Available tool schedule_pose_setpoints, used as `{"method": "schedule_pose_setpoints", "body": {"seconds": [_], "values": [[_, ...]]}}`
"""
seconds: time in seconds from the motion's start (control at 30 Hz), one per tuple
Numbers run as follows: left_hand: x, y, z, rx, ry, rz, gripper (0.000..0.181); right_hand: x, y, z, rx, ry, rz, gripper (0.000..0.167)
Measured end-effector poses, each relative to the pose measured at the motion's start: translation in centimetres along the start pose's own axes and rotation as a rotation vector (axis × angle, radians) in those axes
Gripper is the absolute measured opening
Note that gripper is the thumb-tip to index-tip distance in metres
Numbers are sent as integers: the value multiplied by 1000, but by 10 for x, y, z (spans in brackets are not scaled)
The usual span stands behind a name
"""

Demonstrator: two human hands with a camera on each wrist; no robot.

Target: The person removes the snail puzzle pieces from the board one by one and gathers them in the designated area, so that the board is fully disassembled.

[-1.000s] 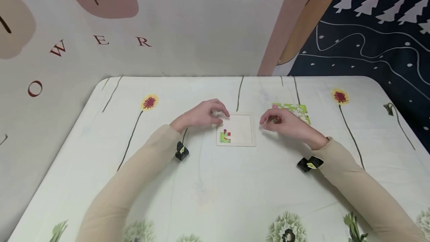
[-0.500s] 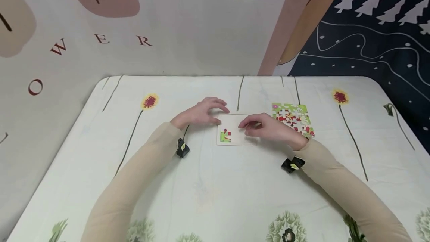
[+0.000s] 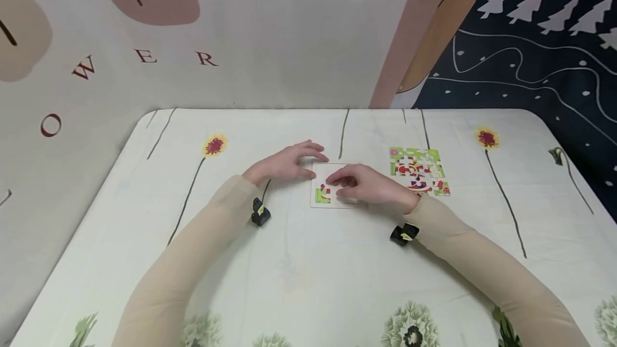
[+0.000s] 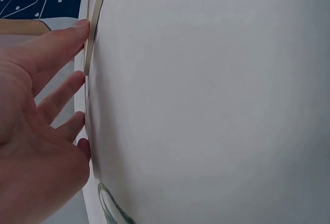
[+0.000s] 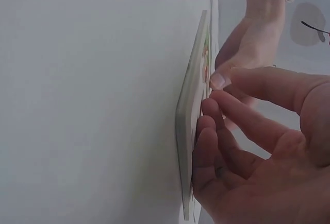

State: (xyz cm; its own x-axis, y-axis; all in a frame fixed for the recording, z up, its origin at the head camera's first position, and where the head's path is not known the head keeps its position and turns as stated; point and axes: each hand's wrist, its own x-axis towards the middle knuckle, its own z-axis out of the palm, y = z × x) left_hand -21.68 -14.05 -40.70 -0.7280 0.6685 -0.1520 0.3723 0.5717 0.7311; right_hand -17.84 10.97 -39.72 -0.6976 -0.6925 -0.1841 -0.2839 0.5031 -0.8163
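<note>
A pale puzzle board (image 3: 320, 206) lies flat at the table's middle. Green-and-red puzzle pieces (image 3: 322, 195) sit in its near left corner. My left hand (image 3: 287, 161) rests at the board's far left corner; in the left wrist view its fairly straight fingers touch the board's edge (image 4: 96, 26). Over the board, my right hand (image 3: 370, 183) pinches a puzzle piece between thumb and index finger, just right of the placed pieces. The right wrist view shows those fingertips low over the board (image 5: 188, 100), covering most of the held piece.
A partly joined jigsaw (image 3: 418, 160) in green, red and white lies to the right of the board, with gaps in it; my right wrist stands close to its near side. A flower-print cloth (image 3: 289, 277) covers the table. Behind rises a patterned backdrop (image 3: 299, 42).
My right hand has moved left from the jigsaw to over the board, uncovering most of the jigsaw. The left hand stays at the board's corner, barely shifted.
</note>
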Motion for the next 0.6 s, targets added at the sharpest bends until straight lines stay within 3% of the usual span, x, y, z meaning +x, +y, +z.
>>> {"method": "schedule_pose_setpoints", "body": {"seconds": [0.33,0.6], "values": [[0,-2,-2,-22,-9,-7,44,1,-7,3,-37,-11,-25,34],[-2,-2,-2,-31,-9,6,46,4,-6,3,31,-19,-68,28]]}}
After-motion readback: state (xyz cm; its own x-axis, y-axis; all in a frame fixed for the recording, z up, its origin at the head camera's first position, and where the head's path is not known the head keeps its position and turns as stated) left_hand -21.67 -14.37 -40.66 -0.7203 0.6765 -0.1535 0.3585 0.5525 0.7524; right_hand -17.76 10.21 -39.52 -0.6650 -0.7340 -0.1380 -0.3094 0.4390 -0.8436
